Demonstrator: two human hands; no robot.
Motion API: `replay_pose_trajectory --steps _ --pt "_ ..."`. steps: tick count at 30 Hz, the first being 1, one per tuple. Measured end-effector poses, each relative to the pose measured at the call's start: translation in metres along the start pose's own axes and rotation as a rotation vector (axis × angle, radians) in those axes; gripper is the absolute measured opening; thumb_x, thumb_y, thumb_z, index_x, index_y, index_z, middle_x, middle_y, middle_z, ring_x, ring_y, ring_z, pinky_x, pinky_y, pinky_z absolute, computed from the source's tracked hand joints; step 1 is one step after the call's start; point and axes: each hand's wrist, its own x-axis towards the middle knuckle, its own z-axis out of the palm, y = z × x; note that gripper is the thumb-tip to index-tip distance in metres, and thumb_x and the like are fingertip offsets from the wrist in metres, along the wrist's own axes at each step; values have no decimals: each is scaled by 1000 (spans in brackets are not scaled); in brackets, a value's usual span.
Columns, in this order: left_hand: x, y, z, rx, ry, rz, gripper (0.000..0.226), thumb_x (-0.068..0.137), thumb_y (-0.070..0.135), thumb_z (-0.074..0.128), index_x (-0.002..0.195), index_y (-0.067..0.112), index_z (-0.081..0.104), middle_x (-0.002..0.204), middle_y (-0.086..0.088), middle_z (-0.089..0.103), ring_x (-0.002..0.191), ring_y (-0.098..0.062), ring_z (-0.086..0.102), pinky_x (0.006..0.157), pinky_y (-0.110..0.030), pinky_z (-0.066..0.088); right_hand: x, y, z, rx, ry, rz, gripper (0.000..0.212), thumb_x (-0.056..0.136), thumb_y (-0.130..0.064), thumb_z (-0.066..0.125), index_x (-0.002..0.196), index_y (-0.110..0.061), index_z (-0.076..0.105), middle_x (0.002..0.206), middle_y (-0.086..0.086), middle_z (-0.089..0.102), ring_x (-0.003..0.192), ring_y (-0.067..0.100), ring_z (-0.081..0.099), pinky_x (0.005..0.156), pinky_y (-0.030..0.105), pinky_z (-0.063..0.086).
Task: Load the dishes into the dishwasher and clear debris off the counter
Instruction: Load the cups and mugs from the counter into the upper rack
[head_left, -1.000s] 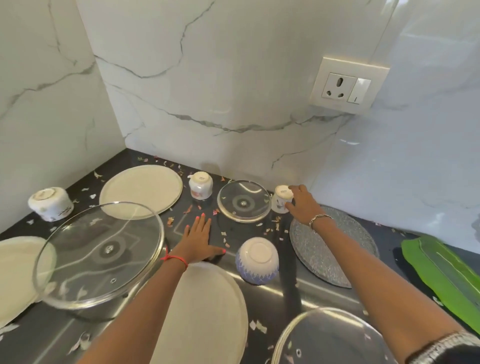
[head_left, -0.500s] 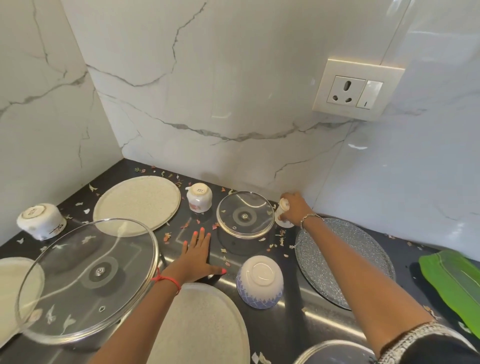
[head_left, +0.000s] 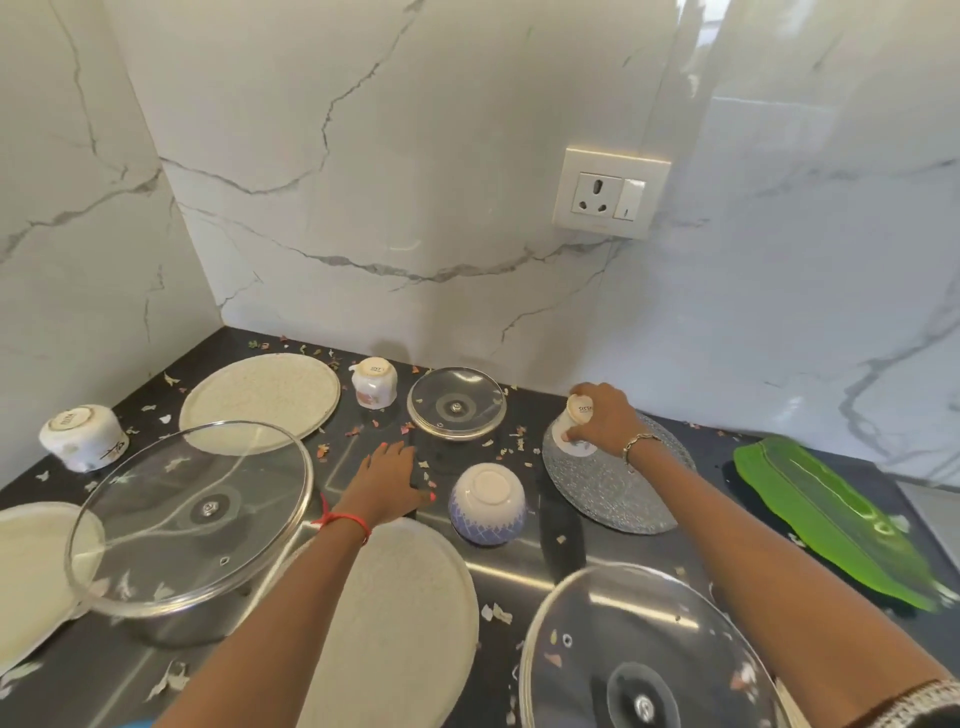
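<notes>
My right hand (head_left: 602, 423) grips a small white cup (head_left: 574, 423), tilted, bottom up, over the far edge of a grey speckled plate (head_left: 618, 488). My left hand (head_left: 387, 480) rests flat on the black counter (head_left: 545, 551), fingers straight. An upturned blue-patterned bowl (head_left: 487, 503) stands between my hands. A second upturned white cup (head_left: 374, 382) and a small glass lid (head_left: 456, 404) sit near the back wall. Paper-like debris (head_left: 498, 613) is scattered over the counter.
Cream plates lie at back left (head_left: 260, 400), front centre (head_left: 415, 623) and far left (head_left: 26, 571). A large glass lid (head_left: 189, 517) covers a steel pan at left; another lid (head_left: 644, 654) is front right. A white bowl (head_left: 83, 436) is far left, a green leaf-shaped tray (head_left: 841, 519) at right.
My right hand closed on the small cup beside the small glass lid, lifted it and carried it right over the grey plate. My left hand stayed pressed on the counter.
</notes>
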Motion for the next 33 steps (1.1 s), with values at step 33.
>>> replay_pose_trajectory --steps 33 --pt "-405 241 167 -84 325 121 77 89 42 56 148 12 15 157 -4 8 145 -21 -3 116 -36 -3 -430 151 -93 9 3 -155 61 60 -19 82 116 -19 58 123 7 53 115 24 49 96 35 43"
